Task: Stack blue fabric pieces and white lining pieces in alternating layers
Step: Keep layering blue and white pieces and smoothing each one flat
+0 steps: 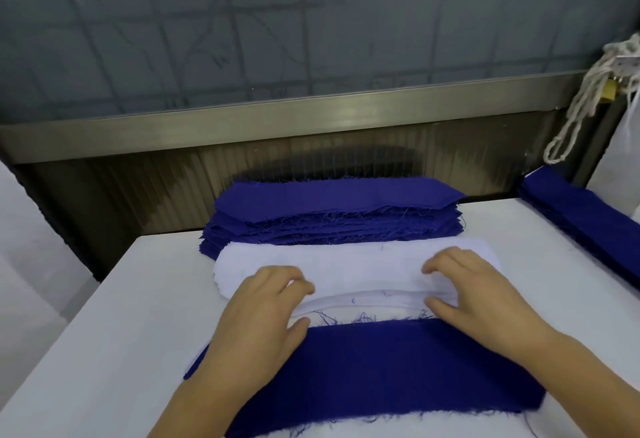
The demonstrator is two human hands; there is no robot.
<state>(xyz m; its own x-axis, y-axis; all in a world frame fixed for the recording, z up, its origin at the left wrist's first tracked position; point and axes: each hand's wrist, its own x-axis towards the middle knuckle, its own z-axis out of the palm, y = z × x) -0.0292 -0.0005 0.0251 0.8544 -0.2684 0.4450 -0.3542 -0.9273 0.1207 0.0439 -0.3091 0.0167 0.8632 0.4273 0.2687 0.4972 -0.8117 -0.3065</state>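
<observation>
A blue fabric piece (398,368) with frayed edges lies nearest me on the white table, white lining showing under its edges. Behind it sits a pile of white lining pieces (346,264). Farther back stands a thick stack of blue fabric pieces (332,202). My left hand (263,313) pinches the near edge of the top white lining piece at its left part. My right hand (474,288) pinches the same white piece on the right, fingers curled on top and thumb under the edge. The near edge of that piece is slightly lifted.
The white table (121,316) ends at a ribbed metal wall (173,178) behind the stacks. Another bundle of blue fabric (581,216) lies at the right edge. White cord (585,102) hangs at the upper right. White material (27,247) stands at the left.
</observation>
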